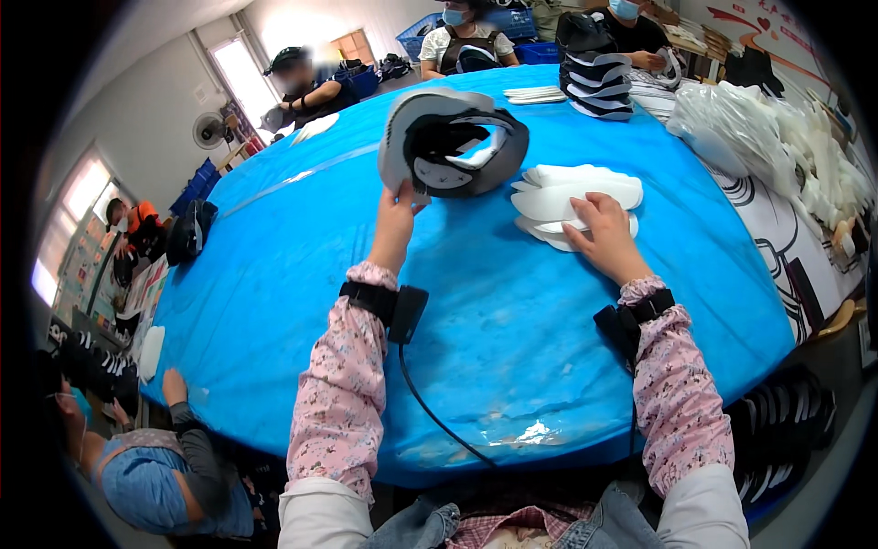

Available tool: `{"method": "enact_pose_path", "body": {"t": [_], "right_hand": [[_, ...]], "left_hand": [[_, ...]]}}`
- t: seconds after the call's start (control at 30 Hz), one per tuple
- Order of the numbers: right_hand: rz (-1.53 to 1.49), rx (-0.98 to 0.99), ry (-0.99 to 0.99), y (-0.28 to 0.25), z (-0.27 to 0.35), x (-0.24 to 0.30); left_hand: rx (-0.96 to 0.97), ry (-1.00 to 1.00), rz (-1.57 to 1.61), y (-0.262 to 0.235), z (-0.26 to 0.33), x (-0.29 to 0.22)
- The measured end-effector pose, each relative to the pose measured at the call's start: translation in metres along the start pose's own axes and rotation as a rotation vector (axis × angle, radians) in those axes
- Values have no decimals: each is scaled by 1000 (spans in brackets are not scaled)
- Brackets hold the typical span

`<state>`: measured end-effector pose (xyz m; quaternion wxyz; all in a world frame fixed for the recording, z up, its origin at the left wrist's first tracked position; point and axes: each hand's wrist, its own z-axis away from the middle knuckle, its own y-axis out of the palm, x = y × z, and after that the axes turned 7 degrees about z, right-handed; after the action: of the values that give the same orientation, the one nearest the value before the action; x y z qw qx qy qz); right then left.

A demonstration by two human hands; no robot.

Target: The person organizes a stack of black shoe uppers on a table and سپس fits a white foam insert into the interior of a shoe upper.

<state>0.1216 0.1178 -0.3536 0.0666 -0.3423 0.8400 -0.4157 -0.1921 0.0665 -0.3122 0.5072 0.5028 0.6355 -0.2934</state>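
Observation:
My left hand [395, 224] grips a shoe [441, 174] by its white sole and holds it up above the table. The shoe has a black and grey upper, and its opening is turned toward me, with a white lining showing inside. On the blue-covered table, to the right of the shoe, lies a loose pile of white insoles [572, 183]. My right hand [608, 240] rests on the near right part of this pile, its fingers and thumb apart on the insoles. No insole is lifted off the pile.
A stack of dark shoes with white soles [596, 82] stands at the far right, beside a flat insole stack [535, 94]. Clear plastic bags [741, 128] fill the right side. A black shoe [189, 231] sits at the left edge. Several people work around the blue table [302, 238].

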Motion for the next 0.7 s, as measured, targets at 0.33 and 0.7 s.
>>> {"method": "enact_pose_path", "body": {"t": [0.33, 0.7], "right_hand": [[-10, -2, -18, 4, -3, 1], [-589, 87, -100, -18, -11, 80]], "left_hand": [[-393, 93, 323, -77, 80, -44], [-106, 519, -427, -117, 88, -19]]}}
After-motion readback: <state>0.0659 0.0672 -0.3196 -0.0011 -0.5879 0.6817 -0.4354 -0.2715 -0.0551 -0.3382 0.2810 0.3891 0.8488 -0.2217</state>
